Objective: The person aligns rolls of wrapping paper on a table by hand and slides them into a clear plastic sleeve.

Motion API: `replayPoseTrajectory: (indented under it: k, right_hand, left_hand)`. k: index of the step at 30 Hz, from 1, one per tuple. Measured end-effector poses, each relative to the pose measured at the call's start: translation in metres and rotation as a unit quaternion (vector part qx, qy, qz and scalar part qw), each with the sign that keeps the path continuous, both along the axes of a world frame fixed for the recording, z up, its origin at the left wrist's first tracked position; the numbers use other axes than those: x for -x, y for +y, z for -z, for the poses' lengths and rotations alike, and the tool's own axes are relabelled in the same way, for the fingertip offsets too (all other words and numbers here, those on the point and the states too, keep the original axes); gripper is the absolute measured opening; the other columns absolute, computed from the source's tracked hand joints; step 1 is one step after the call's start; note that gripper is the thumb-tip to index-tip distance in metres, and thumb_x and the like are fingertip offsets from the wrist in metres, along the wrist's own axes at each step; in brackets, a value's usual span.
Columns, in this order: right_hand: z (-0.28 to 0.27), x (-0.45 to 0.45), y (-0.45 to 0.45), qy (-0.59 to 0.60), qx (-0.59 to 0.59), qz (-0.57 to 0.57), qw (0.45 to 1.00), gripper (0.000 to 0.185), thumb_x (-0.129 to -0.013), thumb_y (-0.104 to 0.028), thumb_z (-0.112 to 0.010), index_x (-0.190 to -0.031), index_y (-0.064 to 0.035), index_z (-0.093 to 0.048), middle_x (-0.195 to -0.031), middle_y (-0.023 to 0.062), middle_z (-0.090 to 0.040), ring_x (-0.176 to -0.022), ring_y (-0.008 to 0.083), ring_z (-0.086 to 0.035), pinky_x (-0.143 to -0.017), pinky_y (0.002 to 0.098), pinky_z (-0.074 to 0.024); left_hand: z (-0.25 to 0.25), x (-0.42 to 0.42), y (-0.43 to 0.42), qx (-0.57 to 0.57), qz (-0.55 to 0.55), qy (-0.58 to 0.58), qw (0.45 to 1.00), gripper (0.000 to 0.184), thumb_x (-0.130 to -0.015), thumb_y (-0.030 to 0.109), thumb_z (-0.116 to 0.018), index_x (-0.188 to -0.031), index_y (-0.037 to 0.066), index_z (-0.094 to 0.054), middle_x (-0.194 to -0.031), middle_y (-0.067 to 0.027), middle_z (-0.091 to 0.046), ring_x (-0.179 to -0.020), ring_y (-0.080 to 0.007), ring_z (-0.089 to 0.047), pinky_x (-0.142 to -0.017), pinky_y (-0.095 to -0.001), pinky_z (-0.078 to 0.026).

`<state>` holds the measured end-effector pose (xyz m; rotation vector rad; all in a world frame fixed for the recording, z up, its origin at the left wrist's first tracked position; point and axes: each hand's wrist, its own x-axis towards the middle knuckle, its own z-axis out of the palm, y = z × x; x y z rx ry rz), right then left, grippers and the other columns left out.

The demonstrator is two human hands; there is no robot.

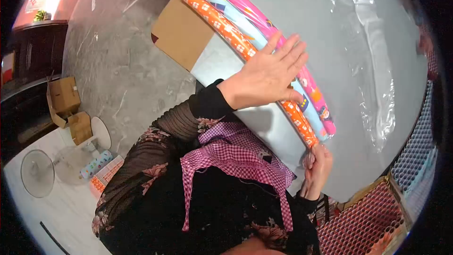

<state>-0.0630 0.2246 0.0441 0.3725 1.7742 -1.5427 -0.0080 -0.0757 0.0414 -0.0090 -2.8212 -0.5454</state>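
A: State the position of the rolls on your worktable.
B: Three patterned rolls lie side by side, diagonally across your grey table (347,170): the orange roll (214,17) nearest you, the light blue roll (240,16) in the middle and the pink roll (245,5) on the far side. Their upper portions extend over a flat piece of cardboard (181,30).

A: Specify the state of your left hand.
B: Your left hand (269,76) is open, palm down, fingers spread, across the middle of the rolls. Pressure cannot be determined.

A: Specify your right hand.
B: Your right hand (319,170) has its fingers curled at the lower end of the orange roll. Whether it grips the roll firmly cannot be confirmed.

A: List the items around the rolls.
B: Crumpled clear film (375,61) lies along the far right of the table, apart from the rolls. A pink checked cloth (236,153) covers part of your lap. Open cardboard boxes (64,95) stand at the left, near a white surface (28,217) bearing a blue patterned roll (96,163) and an orange patterned item (107,174).
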Motion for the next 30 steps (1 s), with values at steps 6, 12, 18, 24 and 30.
replayPoseTrajectory:
  k: [6, 12, 18, 24, 30]
  right_hand:
    - [-0.005, 0.005, -0.006, -0.024, -0.006, 0.009, 1.0, 0.022, -0.089, -0.012, -0.062, -0.071, -0.0104, -0.049, -0.05, -0.0038, -0.041, -0.037, 0.0064, -0.034, -0.036, 0.0227, -0.026]
    - [-0.006, 0.009, -0.001, -0.072, 0.046, 0.01, 0.996, 0.024, -0.088, -0.011, -0.061, -0.069, -0.0116, -0.046, -0.051, -0.0031, -0.041, -0.037, 0.0067, -0.034, -0.037, 0.023, -0.0247]
    - [-0.004, 0.01, -0.008, -0.095, 0.059, 0.031, 0.993, 0.025, -0.09, -0.015, -0.059, -0.07, -0.0129, -0.046, -0.051, -0.0052, -0.039, -0.037, 0.006, -0.031, -0.038, 0.0234, -0.0245]
    - [0.007, 0.02, 0.0, -0.005, -0.01, -0.056, 0.998, 0.021, -0.093, -0.019, -0.06, -0.077, -0.0079, -0.054, -0.056, -0.0055, -0.045, -0.042, 0.0034, -0.036, -0.04, 0.0213, -0.0257]
    - [0.019, 0.028, 0.009, 0.08, -0.057, 0.0, 0.995, 0.023, -0.093, -0.017, -0.062, -0.105, 0.0034, -0.064, -0.059, -0.0055, -0.049, -0.043, 0.002, -0.038, -0.041, 0.0186, -0.0273]
  left_hand:
    - [0.002, -0.001, 0.001, -0.005, -0.003, 0.013, 1.0, 0.084, -0.086, 0.056, -0.055, -0.131, -0.014, -0.047, -0.141, -0.0284, -0.043, -0.141, -0.0389, -0.029, -0.116, -0.0559, -0.014]
    - [-0.002, -0.003, -0.001, 0.009, -0.006, 0.018, 1.0, 0.082, -0.085, 0.056, -0.056, -0.131, -0.012, -0.048, -0.141, -0.0269, -0.044, -0.14, -0.0385, -0.031, -0.116, -0.056, -0.015]
    - [0.004, 0.0, 0.002, 0.013, -0.015, 0.01, 1.0, 0.083, -0.081, 0.055, -0.061, -0.13, -0.01, -0.049, -0.139, -0.0256, -0.046, -0.139, -0.0383, -0.033, -0.115, -0.0549, -0.02]
    - [0.031, 0.016, 0.012, 0.105, -0.053, 0.001, 0.993, 0.078, -0.085, 0.056, -0.058, -0.135, -0.004, -0.047, -0.144, -0.021, -0.044, -0.138, -0.0353, -0.036, -0.114, -0.0528, -0.022]
    - [0.037, 0.024, 0.013, 0.135, -0.039, 0.021, 0.99, 0.076, -0.088, 0.054, -0.057, -0.138, -0.001, -0.045, -0.145, -0.0162, -0.045, -0.139, -0.0318, -0.036, -0.114, -0.053, -0.021]
